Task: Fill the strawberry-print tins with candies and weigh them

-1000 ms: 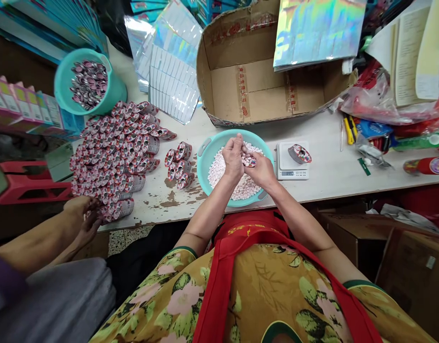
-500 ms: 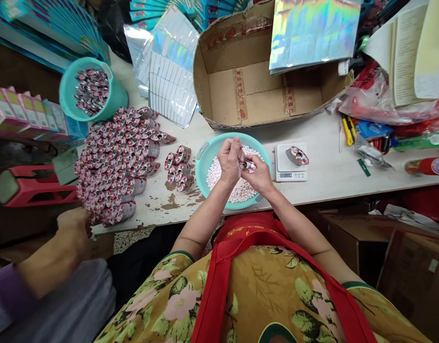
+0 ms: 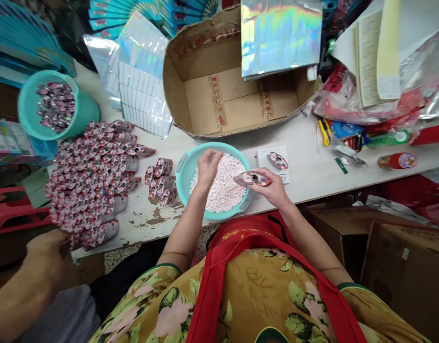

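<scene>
My right hand [image 3: 273,188] is closed around a small oval printed container [image 3: 254,178] with a dark hole in its top. It holds the container over the right rim of a teal basin [image 3: 181,183]. Many small pale pink-white pellets [image 3: 226,186] lie in the basin. Over the basin's left half, my left hand [image 3: 208,169] has its fingers curled together; whether anything is inside them is hidden. Just right of the basin, a similar container [image 3: 277,160] rests on a white scale [image 3: 262,159], partly behind my right hand.
Left of the basin stands a small group of containers [image 3: 162,178], then a large cluster [image 3: 94,176]. A teal bucket [image 3: 89,107] holds small metallic-looking pieces. Behind is a cardboard box [image 3: 205,105]. Another person's hand [image 3: 50,247] is at lower left; a cutter [image 3: 325,131] lies right.
My hands have moved apart: the right has carried the container rightward to the basin's edge, the left is over the pellets. The whole view has shifted, so the table appears further left.
</scene>
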### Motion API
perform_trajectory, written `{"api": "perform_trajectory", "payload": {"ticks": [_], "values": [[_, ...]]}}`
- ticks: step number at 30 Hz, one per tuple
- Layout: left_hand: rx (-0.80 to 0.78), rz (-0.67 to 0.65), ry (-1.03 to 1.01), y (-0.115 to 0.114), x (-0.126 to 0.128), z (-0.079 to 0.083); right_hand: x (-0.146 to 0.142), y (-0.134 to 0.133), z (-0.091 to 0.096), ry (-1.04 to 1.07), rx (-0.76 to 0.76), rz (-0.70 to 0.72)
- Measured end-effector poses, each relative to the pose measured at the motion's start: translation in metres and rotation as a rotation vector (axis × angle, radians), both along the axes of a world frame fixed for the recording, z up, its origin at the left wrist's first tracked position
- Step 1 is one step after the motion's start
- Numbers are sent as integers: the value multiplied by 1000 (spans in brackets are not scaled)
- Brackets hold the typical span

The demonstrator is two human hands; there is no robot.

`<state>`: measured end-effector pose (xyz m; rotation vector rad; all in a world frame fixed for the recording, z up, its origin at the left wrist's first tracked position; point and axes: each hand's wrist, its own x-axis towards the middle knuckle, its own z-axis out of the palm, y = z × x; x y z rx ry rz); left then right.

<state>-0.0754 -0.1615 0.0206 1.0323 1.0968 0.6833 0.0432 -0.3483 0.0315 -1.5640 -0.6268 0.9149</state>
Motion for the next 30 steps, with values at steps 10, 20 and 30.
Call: {"api": "perform_trajectory", "payload": {"ticks": [10,20,30], "values": [[972,-1317,702,-71,124,-35,118,-66,-59,-285,-182,-668],[815,-852,630,-38,9,37,88,-11,-84,-567,-170,-308],[-244,-321,-153,-38,-8,4,-1,-7,-17,136,-228,162]]}}
